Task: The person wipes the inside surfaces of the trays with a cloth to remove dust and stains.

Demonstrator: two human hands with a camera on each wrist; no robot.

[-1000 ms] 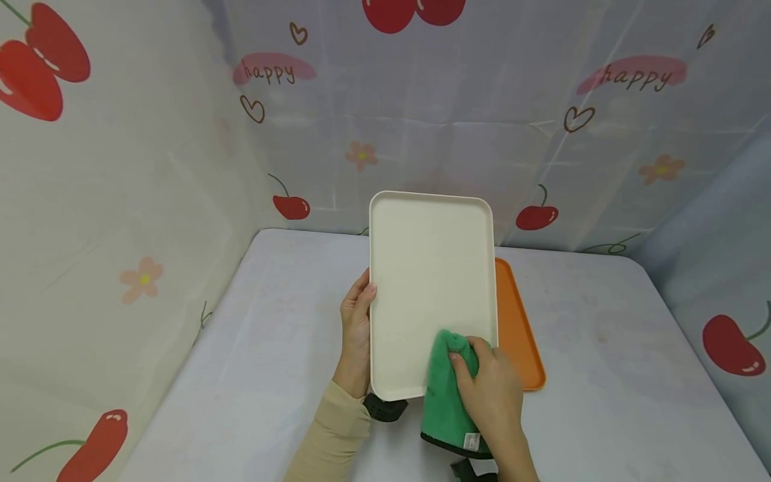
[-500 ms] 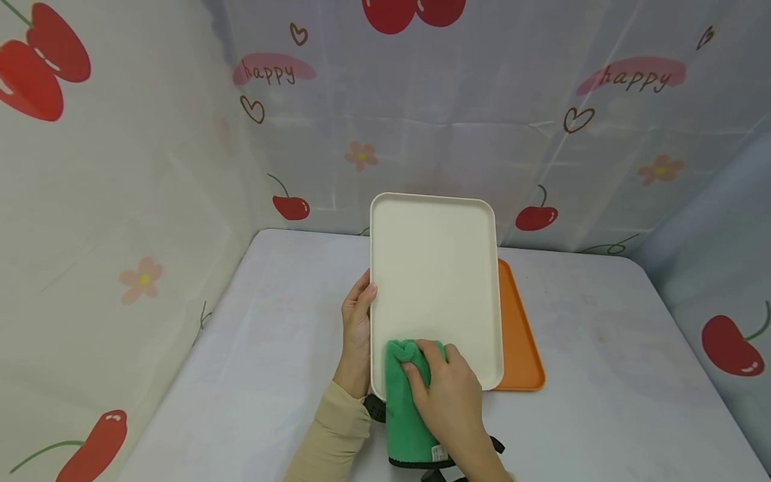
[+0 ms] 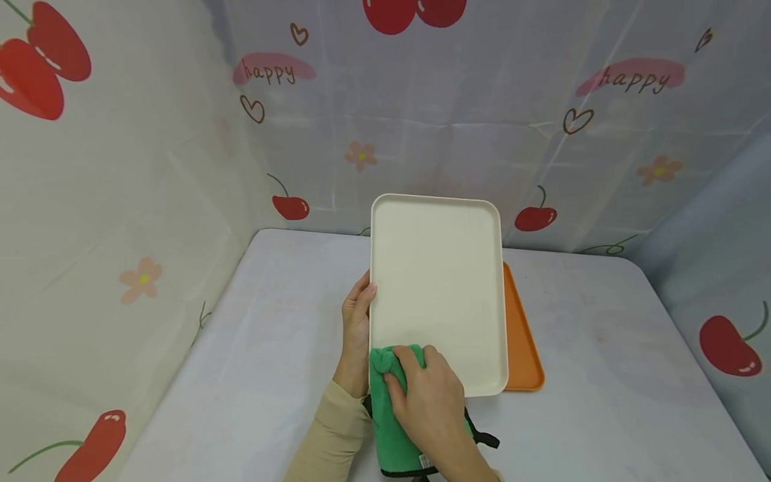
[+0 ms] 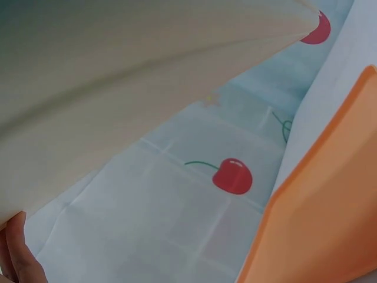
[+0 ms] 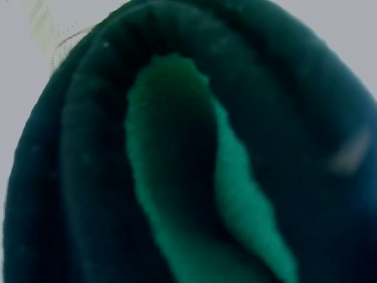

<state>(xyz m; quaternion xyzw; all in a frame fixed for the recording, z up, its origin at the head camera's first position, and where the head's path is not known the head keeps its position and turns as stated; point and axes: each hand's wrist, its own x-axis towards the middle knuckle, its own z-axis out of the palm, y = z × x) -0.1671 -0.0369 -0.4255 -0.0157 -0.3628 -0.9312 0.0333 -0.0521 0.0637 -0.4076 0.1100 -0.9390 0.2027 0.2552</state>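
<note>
A cream rectangular tray (image 3: 440,281) is held up, tilted toward the head camera. My left hand (image 3: 357,321) grips its left edge, thumb at the rim and the other fingers behind; fingertips (image 4: 17,244) show at the edge in the left wrist view. In my right hand (image 3: 429,402) is a folded green cloth (image 3: 388,415) with a black border, pinched between thumb and fingers. The cloth's bunched top lies on the tray's lower left corner, and the rest hangs below it. Folds of the cloth (image 5: 171,177) fill the right wrist view.
An orange tray (image 3: 523,335) lies on the white table (image 3: 289,288), partly hidden behind the cream tray. Curtains (image 3: 421,134) printed with cherries stand around the table at the back and both sides.
My right hand has moved the green cloth leftward along the cream tray's lower edge, from the right corner to the left. The left hand stays in its grip, and the tray has turned slightly.
</note>
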